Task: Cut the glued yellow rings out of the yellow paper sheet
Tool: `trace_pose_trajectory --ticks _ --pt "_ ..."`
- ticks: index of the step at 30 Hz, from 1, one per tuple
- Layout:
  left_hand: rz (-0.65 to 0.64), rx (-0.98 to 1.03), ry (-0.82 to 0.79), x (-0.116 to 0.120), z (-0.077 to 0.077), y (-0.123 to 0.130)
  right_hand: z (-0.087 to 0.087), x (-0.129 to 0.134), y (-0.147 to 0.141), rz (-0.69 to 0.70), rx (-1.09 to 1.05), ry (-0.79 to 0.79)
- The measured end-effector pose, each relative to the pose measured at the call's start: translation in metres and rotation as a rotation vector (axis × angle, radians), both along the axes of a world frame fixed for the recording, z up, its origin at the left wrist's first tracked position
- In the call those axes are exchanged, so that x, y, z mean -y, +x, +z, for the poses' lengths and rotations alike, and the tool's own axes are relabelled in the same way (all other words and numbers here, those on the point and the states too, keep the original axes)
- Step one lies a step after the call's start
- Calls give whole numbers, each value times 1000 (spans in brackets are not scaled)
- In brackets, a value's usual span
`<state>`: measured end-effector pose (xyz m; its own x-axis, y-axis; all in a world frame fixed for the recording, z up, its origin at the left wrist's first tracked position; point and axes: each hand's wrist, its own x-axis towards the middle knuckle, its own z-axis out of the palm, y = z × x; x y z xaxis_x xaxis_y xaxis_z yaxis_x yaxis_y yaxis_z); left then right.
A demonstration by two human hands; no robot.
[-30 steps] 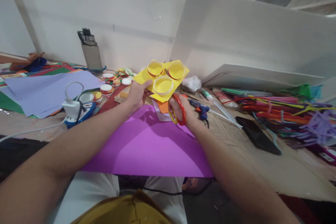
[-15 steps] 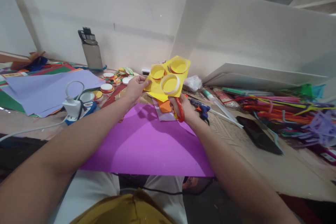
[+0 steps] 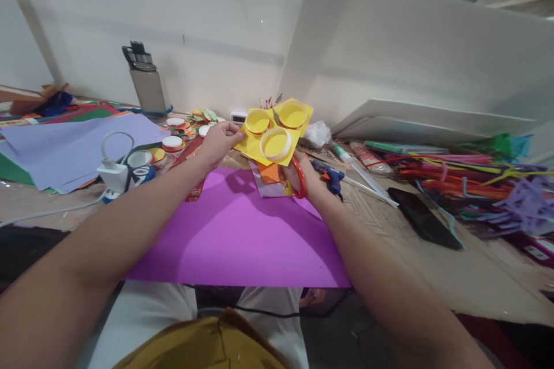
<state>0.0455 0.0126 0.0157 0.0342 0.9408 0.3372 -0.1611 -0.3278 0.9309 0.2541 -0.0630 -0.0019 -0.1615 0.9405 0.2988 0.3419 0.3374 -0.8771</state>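
My left hand (image 3: 220,141) pinches the left edge of a yellow paper sheet (image 3: 258,149), raised above the purple sheet. On the yellow paper sit three shallow round rings, the nearest a whitish ring (image 3: 289,144), the other two with reddish edges. My right hand (image 3: 310,177) is closed on red-handled scissors (image 3: 302,179) at the sheet's lower right. A dark sliver shows between the two far rings, perhaps a blade tip; most of the blades are hidden. Below the yellow sheet lie an orange paper piece (image 3: 269,173) and a pale lilac strip.
The large purple sheet (image 3: 242,242) covers the table's front edge. Left are lilac paper (image 3: 82,144), a white plug (image 3: 113,176), round lids (image 3: 172,143) and a bottle (image 3: 148,86). Right are a blue glue gun (image 3: 334,179), a phone (image 3: 422,216) and coloured pipe cleaners (image 3: 441,176).
The yellow sheet has tilted slightly, its near edge coming a little rightward. The scissor handles look turned a bit more upright. The whole view has shifted slightly.
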Motion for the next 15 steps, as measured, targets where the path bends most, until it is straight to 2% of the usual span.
trace_pose_trajectory --ticks 4,10,15 --pt "-39 40 -38 1 3 -1 5 2 -2 -32 28 -41" --pt "-184 120 -218 0 5 -3 15 12 -10 -63 48 -110" --pt "-233 94 -242 0 4 -3 10 10 -9 -42 88 -90"
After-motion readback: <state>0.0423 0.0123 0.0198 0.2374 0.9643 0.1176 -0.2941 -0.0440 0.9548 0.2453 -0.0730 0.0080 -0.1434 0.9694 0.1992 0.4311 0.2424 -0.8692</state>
